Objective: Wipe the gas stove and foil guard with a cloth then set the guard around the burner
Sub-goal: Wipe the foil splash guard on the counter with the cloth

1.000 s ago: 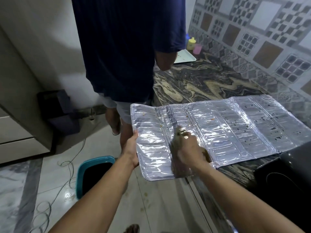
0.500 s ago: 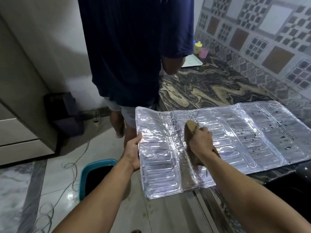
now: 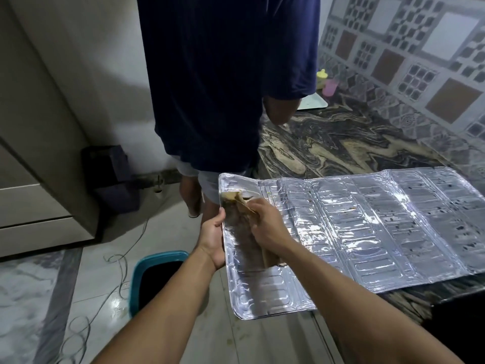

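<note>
- My left hand (image 3: 213, 239) grips the left edge of the foil guard (image 3: 367, 232), thumb on top, fingers hidden under the sheet.
- My right hand (image 3: 267, 227) is closed around a brown cloth (image 3: 237, 199) and presses it onto the guard's left panel, just beside the left hand.
- Cloth sticks out past my fingers toward the guard's far left corner; another bit shows below my wrist.
- Guard lies flat and unfolded, long axis running left to right. Right part rests on the marbled counter (image 3: 341, 145); left end overhangs the floor (image 3: 105, 279).
- Dark specks dot the right panels.
- Teal bin (image 3: 147, 269) on the floor below my left forearm.
- Another person in a dark blue shirt (image 3: 223, 74) stands just beyond the guard's left end.
</note>
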`<state>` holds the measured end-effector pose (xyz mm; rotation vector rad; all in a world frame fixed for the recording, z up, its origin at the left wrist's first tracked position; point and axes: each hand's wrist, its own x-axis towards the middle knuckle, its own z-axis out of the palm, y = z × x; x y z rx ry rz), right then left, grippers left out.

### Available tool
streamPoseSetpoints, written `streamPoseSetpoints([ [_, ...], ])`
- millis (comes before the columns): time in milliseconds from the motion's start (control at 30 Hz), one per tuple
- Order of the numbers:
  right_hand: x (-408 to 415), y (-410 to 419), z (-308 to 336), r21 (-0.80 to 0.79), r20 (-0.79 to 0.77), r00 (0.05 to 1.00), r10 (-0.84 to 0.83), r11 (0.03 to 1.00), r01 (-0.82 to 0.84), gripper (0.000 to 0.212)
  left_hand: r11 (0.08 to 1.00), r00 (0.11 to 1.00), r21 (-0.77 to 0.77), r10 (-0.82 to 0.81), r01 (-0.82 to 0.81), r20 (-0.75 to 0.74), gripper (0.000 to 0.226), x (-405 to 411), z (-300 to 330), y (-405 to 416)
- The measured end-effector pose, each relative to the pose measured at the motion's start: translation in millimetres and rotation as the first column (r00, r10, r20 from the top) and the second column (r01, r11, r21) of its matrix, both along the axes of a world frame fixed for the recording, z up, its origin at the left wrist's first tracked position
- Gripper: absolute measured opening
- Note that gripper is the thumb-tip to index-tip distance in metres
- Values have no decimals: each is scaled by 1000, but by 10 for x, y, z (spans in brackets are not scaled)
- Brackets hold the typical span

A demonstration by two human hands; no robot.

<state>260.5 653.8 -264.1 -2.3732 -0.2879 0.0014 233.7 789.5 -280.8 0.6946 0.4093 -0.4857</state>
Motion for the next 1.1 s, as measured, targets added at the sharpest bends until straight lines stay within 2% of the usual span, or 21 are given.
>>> streamPoseSetpoints([
  [67, 24, -110, -42, -82, -24, 998, -50, 995, 48, 31, 1000, 1000, 11, 5, -5, 0, 61, -15, 14, 6],
  [133, 101, -280, -80, -215, -47, 977, -210, 957, 195, 28, 998, 1000, 58, -6, 6, 1, 58, -22, 9, -5],
  [200, 149, -409, -78, -278, -68, 931, -360, 903, 329, 25, 995, 1000, 102, -20, 21, -8, 58, -21, 26, -32],
  [233, 152, -417, -61, -288, -68, 924, -376, 894, 343, 23, 994, 1000, 107, -25, 26, -8, 60, -15, 39, -46],
  [300, 147, -335, -46, -273, -66, 948, -311, 920, 282, 22, 996, 1000, 92, -24, 23, 11, 65, 19, 50, -62],
  [400, 50, -107, 6, -142, -58, 985, -163, 978, 153, 20, 996, 999, 85, -33, 31, 22, 62, 58, 31, -76],
  [500, -112, 86, 43, 5, 55, 998, -38, 999, 38, 26, 997, 1000, 75, -9, 7, 15, 57, 90, -12, -53],
  [600, -193, 163, 28, -29, 154, 982, 112, 994, -108, 33, 998, 1000, 51, 25, -25, 3, 47, 114, -9, -54],
  [667, -89, 101, 32, -58, 163, 986, 35, 998, -25, 32, 1000, 1000, 19, 18, -18, 14, 52, 103, 18, -84],
  [800, 149, -42, 116, -90, -46, 974, -221, 972, 217, 23, 999, 1000, 27, -17, 17, -4, 61, 60, 16, -104],
  [867, 119, 8, 143, -62, -50, 979, -198, 979, 195, 21, 999, 1000, 35, -23, 23, 10, 58, 77, -5, -86],
  [933, -15, 78, 173, -2, -33, 997, -66, 998, 66, 19, 999, 999, 23, -30, 30, 33, 55, 98, -29, -60],
  [1000, -101, 40, 173, 68, -101, 994, 35, 997, -28, 20, 999, 999, 38, -12, 11, 42, 57, 145, -64, -7],
  [1033, -95, -27, 181, 64, -139, 990, 18, 998, -9, 20, 999, 999, 43, -6, 4, 40, 62, 180, -75, 21],
  [1100, 5, -230, 210, -7, -146, 980, -133, 991, 133, 18, 997, 999, 76, -24, 22, 24, 74, 247, -58, 49],
])
